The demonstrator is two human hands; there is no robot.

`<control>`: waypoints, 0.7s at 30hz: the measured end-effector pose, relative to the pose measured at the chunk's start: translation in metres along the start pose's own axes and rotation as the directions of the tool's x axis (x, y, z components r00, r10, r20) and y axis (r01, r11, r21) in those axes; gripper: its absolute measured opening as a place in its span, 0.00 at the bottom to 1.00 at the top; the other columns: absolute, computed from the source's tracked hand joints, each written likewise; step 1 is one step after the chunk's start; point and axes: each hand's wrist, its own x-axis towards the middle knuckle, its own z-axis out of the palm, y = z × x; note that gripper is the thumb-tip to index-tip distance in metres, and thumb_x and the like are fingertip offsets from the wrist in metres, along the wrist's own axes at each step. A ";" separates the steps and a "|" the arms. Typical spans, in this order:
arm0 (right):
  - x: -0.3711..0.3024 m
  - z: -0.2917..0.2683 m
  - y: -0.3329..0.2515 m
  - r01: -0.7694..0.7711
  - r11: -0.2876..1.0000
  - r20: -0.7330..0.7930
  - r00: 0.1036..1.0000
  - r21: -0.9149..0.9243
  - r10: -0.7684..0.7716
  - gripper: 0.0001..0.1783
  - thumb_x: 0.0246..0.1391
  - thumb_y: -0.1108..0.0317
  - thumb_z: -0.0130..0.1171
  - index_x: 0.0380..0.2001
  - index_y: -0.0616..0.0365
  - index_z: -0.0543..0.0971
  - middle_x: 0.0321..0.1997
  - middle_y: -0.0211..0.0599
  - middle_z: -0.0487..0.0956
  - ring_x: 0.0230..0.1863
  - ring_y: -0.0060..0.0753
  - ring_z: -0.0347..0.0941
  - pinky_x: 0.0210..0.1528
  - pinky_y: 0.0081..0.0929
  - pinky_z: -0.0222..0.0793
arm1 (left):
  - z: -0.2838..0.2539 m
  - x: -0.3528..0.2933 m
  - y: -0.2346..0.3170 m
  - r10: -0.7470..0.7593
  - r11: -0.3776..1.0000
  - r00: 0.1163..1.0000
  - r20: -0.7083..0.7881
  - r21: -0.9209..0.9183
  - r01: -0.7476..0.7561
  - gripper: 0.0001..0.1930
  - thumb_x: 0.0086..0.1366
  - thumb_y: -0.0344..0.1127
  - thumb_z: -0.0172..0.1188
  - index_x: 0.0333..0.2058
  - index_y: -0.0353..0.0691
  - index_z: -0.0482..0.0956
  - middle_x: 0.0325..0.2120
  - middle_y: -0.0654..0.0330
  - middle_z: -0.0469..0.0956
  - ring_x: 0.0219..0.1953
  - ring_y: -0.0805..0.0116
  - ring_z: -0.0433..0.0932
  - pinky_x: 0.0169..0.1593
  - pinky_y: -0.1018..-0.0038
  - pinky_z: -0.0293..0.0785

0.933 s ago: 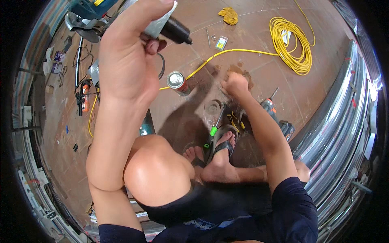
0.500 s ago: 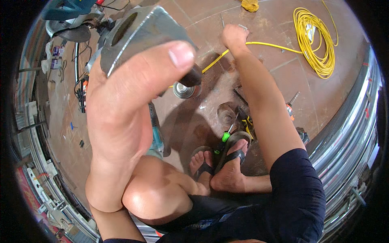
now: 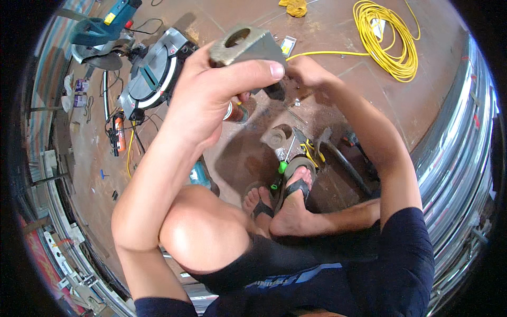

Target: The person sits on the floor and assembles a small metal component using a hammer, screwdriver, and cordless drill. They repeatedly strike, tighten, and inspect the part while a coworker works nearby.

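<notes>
My left hand (image 3: 222, 79) is raised and closed around a grey metal bracket (image 3: 253, 50), its thumb along the near side. A round hole shows in the bracket's top, and a dark stubby cylinder (image 3: 274, 91) sticks out beneath it. Close to the bracket's right end is my right hand (image 3: 311, 73), its fingers curled in and slightly smeared. What they hold, if anything, cannot be made out. Below the hands, on the floor, stand a spray can (image 3: 236, 112) and a short round metal piece (image 3: 276, 136).
A teal mitre saw (image 3: 153, 74) stands at the far left. A coiled yellow cable (image 3: 385, 42) lies far right, beside bundled shiny tubes (image 3: 449, 164). By my feet are a green-handled screwdriver (image 3: 283, 166), yellow-handled pliers (image 3: 311, 150) and a hammer (image 3: 343, 161).
My right hand has come up from the floor, nearer to my body and next to the bracket. My left hand has moved the bracket right and farther from the camera. The view has shifted.
</notes>
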 end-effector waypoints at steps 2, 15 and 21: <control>-0.073 -0.003 -0.015 -0.148 0.926 -0.062 0.982 0.348 0.181 0.14 0.69 0.58 0.65 0.39 0.58 0.88 0.30 0.33 0.82 0.34 0.39 0.80 0.38 0.43 0.76 | 0.005 0.006 -0.016 0.091 0.995 0.982 0.166 -0.048 -0.084 0.27 0.60 0.33 0.88 0.57 0.40 0.90 0.41 0.67 0.91 0.37 0.78 0.85 0.41 0.77 0.79; -0.352 0.044 -0.166 -0.035 0.458 -0.083 0.969 0.888 0.234 0.08 0.69 0.69 0.65 0.47 0.58 0.85 0.40 0.27 0.84 0.43 0.19 0.80 0.47 0.26 0.77 | 0.037 -0.020 -0.252 0.240 0.959 0.971 0.015 0.149 -0.239 0.35 0.58 0.29 0.88 0.63 0.37 0.84 0.45 0.70 0.84 0.48 0.77 0.82 0.57 0.74 0.79; -0.340 0.067 -0.161 -0.078 0.388 0.001 0.981 0.918 0.193 0.05 0.69 0.68 0.63 0.42 0.58 0.82 0.38 0.28 0.83 0.40 0.20 0.77 0.43 0.28 0.75 | 0.035 -0.026 -0.277 0.288 0.950 0.955 -0.077 0.146 -0.275 0.39 0.58 0.28 0.89 0.67 0.36 0.81 0.47 0.70 0.83 0.49 0.77 0.82 0.58 0.73 0.80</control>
